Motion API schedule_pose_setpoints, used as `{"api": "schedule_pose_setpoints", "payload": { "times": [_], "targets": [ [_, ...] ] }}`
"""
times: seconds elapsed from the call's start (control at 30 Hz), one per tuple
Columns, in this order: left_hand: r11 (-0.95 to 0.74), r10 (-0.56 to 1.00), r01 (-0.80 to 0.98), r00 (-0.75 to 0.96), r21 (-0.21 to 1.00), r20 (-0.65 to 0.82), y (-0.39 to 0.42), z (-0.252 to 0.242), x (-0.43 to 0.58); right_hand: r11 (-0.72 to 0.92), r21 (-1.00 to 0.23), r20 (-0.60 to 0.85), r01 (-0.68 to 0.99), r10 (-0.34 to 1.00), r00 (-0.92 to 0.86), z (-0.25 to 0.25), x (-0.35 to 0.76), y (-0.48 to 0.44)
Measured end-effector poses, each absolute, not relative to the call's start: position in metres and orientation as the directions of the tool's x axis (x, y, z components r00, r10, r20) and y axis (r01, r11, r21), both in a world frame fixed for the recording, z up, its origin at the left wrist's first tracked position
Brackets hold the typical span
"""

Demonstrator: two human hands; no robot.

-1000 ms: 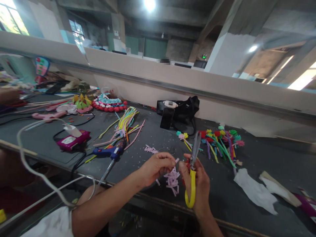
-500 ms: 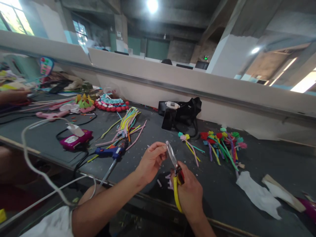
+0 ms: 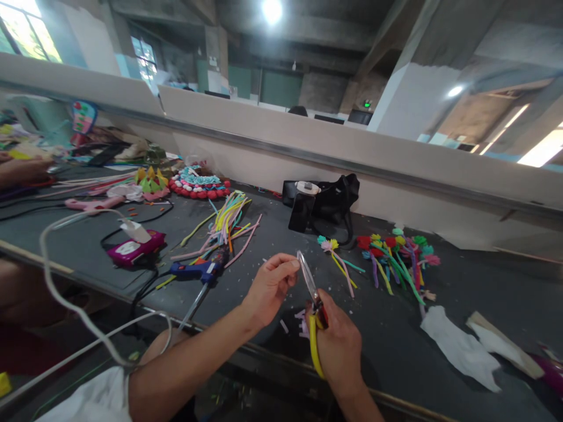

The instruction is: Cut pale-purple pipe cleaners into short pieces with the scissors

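While the right hand (image 3: 338, 337) is curling around the scissors (image 3: 314, 334), blades are now lying beside the left hand's (image 3: 273, 285) pinched fingertips, no longer pointing away; cutting seems underway. Pinched contents: can't tell. Lilac pieces (image 3: 302, 324) are lying below those fingers.

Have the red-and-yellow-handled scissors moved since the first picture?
Yes, leftward: the tip of the scissors went from right of the black rectangular phone to below it.

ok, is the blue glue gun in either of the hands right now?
No, the blue glue gun lies on the table, while the right hand holds the scissors and the left hand is by the blade tips.
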State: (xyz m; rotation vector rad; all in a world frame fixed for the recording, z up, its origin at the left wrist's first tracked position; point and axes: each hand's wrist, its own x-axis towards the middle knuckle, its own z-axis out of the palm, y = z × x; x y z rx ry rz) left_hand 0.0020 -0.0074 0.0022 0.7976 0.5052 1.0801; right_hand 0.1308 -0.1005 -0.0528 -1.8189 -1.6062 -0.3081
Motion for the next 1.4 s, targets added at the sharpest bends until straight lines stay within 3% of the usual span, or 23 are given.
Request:
{"api": "schedule_pose_setpoints", "payload": {
  "times": [0.2, 0.47, 0.57, 0.73, 0.83, 1.0, 1.13, 1.2, 1.27, 1.33, 1.4],
  "targets": [
    [0.235, 0.92, -0.573, 0.392, 0.785, 0.01, -0.008, 0.006, 0.002, -0.011, -0.33, 0.589, 0.944, 0.779, 0.215, -0.052, 0.129, -0.102],
    [0.286, 0.908, -0.606, 0.419, 0.742, -0.008, -0.007, 0.006, 0.002, -0.026, -0.516, 0.502, 0.856, 0.8, 0.327, -0.046, 0.125, -0.101],
    [0.258, 0.913, -0.575, 0.409, 0.776, 0.0, -0.008, 0.006, 0.002, 0.0, -0.584, 0.485, 0.812, 0.801, 0.35, -0.041, 0.125, -0.101],
    [0.014, 0.929, -0.286, 0.359, 0.958, 0.093, -0.015, 0.005, 0.004, 0.039, -0.731, 0.467, 0.681, 0.757, 0.457, -0.029, 0.132, -0.101],
    [-0.23, 0.894, -0.018, 0.392, 0.973, 0.218, -0.019, 0.0, 0.007, 0.028, -0.82, 0.396, 0.572, 0.749, 0.531, -0.021, 0.138, -0.101],
    [-0.638, 0.736, 0.251, 0.477, 0.728, 0.48, -0.024, -0.007, 0.009, 0.047, -0.877, 0.349, 0.478, 0.747, 0.566, -0.012, 0.141, -0.102],
    [-0.777, 0.612, 0.288, 0.552, 0.56, 0.566, -0.029, -0.01, 0.01, 0.064, -0.875, 0.362, 0.481, 0.745, 0.561, -0.011, 0.139, -0.101],
    [-0.777, 0.608, 0.27, 0.556, 0.569, 0.567, -0.03, -0.011, 0.011, 0.071, -0.879, 0.361, 0.471, 0.744, 0.562, -0.011, 0.139, -0.1],
    [-0.679, 0.681, 0.223, 0.546, 0.699, 0.488, -0.03, -0.009, 0.012, 0.074, -0.884, 0.354, 0.461, 0.748, 0.561, -0.011, 0.14, -0.1],
    [-0.422, 0.774, 0.124, 0.565, 0.898, 0.286, -0.029, -0.007, 0.012, 0.076, -0.886, 0.346, 0.457, 0.765, 0.544, -0.009, 0.142, -0.1],
    [-0.098, 0.782, 0.017, 0.62, 0.995, 0.066, -0.026, -0.003, 0.011, 0.082, -0.895, 0.327, 0.439, 0.79, 0.518, -0.007, 0.143, -0.1]
  ]
}}
